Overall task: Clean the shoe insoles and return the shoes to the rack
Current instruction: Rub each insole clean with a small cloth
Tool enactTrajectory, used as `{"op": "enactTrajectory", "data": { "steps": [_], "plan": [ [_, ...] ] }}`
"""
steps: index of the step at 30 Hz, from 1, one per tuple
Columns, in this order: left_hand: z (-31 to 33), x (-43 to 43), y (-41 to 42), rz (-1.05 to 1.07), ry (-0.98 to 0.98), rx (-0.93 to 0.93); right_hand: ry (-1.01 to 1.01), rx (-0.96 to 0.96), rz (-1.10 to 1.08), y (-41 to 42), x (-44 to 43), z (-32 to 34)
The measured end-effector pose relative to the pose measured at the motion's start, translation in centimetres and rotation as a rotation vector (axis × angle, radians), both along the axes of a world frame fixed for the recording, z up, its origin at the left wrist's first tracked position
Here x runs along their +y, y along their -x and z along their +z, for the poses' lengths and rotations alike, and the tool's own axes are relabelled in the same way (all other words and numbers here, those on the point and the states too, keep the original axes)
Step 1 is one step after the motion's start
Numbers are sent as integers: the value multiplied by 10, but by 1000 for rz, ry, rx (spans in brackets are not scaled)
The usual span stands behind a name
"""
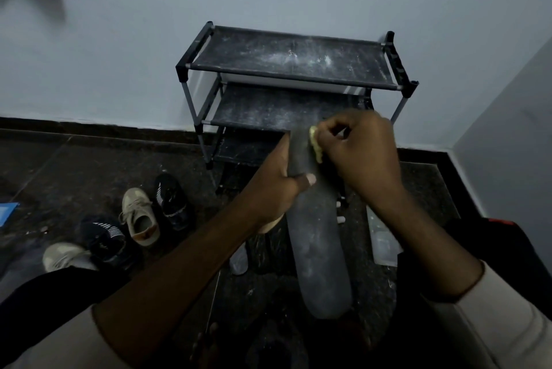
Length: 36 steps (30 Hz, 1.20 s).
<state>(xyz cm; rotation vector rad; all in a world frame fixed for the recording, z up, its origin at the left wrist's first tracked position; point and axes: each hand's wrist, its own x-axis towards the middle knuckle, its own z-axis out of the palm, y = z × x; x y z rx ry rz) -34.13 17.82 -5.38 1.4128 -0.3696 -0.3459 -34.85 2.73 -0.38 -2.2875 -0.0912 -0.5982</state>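
A long dark grey insole (321, 252) hangs lengthwise in front of me, its far end gripped by my left hand (276, 186) with the thumb across its face. My right hand (361, 153) pinches a small yellow-green cloth (315, 143) against the insole's upper right edge. Behind my hands stands the black shoe rack (286, 58), its dusty fabric shelves bare. On the dark floor at the left lie two beige shoes (140, 216) (64, 255) and two black shoes with white stripes (171, 201) (104, 237).
A pale wall runs behind the rack, with a corner wall at the right. A grey insole-like piece (239, 258) lies on the floor below my left wrist, and a flat grey piece (382, 243) lies at the right. A blue object (7, 212) sits at the left edge.
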Motion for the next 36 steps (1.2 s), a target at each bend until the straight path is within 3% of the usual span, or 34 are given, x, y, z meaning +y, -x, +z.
{"op": "enactTrajectory", "data": {
  "steps": [3,8,13,17,21,27,33,36],
  "plan": [
    [0,6,-4,56,-19,14,-54,-9,-45,-6,-7,3],
    [-4,11,-4,81,-57,22,45,3,192,3,20,-6],
    [-3,11,-5,87,-63,57,-26,-42,-33,-17,1,-7],
    [-5,10,-3,80,-64,35,-27,-37,127,-8,18,-9],
    [-10,12,-7,113,-71,48,-16,25,20,-20,9,-14],
    [-15,31,-21,202,-105,116,-493,237,42,-29,-5,-17],
    [-25,55,-43,419,-127,267,-619,749,176,-27,26,-42],
    [-31,64,-50,475,-154,288,-637,873,164,-30,45,-63]
  ]
}}
